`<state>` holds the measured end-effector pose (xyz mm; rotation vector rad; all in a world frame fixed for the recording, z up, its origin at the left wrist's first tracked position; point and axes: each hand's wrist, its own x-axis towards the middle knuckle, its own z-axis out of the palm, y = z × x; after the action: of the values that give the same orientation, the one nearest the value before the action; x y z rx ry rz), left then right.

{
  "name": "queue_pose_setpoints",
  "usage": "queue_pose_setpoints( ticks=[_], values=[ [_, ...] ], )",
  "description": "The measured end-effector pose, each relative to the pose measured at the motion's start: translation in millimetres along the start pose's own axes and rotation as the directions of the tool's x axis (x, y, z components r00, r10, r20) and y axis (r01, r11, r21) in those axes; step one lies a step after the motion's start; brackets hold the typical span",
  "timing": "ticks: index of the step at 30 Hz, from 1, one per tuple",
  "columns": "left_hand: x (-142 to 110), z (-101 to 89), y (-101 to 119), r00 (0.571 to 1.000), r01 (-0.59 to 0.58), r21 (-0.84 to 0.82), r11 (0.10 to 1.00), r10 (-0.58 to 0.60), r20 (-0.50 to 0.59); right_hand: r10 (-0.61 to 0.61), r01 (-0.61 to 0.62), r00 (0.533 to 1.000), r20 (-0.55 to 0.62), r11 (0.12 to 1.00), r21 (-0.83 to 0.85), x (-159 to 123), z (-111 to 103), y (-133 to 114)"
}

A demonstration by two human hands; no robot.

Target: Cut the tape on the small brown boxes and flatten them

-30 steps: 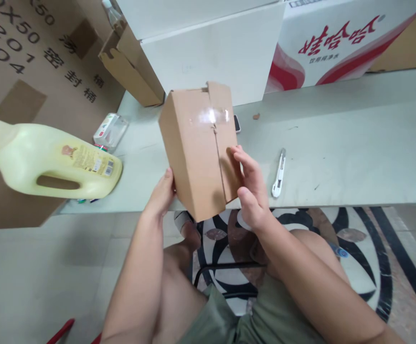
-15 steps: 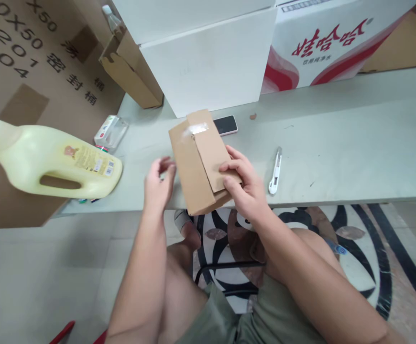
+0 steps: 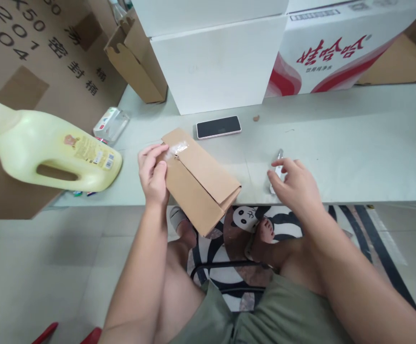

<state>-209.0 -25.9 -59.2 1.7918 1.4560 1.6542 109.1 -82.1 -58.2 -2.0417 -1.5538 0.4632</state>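
Note:
A small brown cardboard box (image 3: pixel 202 181), with clear tape across one end of its top seam, is gripped at its upper left corner by my left hand (image 3: pixel 153 174). It is tilted, and its lower end juts past the table's front edge. My right hand (image 3: pixel 296 186) is over a white utility knife (image 3: pixel 279 167), thumb and forefinger apart, nothing visible between them. The hand partly hides the knife, and I cannot tell whether they touch. Behind the box a phone (image 3: pixel 218 127) lies face up with a dark screen.
White cartons (image 3: pixel 215 67) stand along the back of the pale table (image 3: pixel 355 143). To the left are a yellow jug (image 3: pixel 55 148), a clear plastic pack (image 3: pixel 112 125), an open cardboard holder (image 3: pixel 139 62) and a large brown carton (image 3: pixel 25 91). A small brown scrap (image 3: pixel 256 118) lies near the phone.
My left hand has taken hold of the box, while my right hand has let go and moved right to the utility knife. The box has shifted down, uncovering the phone.

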Motion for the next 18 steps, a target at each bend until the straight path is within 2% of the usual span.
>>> queue_pose_setpoints(
  ticks=[2,4,6,9,11,14,18],
  values=[
    [1,2.2,0,1.0,-0.002,-0.014,1.0,0.002,-0.013,0.078,-0.061,0.994,0.081,0.98,-0.19,0,-4,14],
    [2,5.3,0,0.999,-0.002,-0.013,1.0,0.002,-0.032,0.111,-0.054,0.978,0.179,0.953,-0.298,-2,-3,22],
    [3,8.7,0,0.999,0.002,0.001,1.0,-0.002,-0.049,0.092,-0.009,0.968,0.235,0.944,-0.331,-3,0,25],
    [3,14.0,1,0.998,-0.003,0.004,1.0,0.003,-0.065,0.048,0.023,0.97,0.237,0.957,-0.288,-1,3,22],
    [1,17.7,2,0.997,-0.015,-0.002,1.0,0.015,-0.079,0.025,0.007,0.985,0.168,0.983,-0.184,2,3,16],
    [-4,24.2,5,0.994,-0.04,0.008,0.999,0.041,-0.106,0.011,-0.009,1.0,-0.027,0.996,0.088,5,1,5],
    [-15,32.5,10,0.993,-0.096,0.045,0.994,0.099,-0.066,0.013,0.073,0.976,-0.218,0.921,0.383,2,2,-4]
  ],
)
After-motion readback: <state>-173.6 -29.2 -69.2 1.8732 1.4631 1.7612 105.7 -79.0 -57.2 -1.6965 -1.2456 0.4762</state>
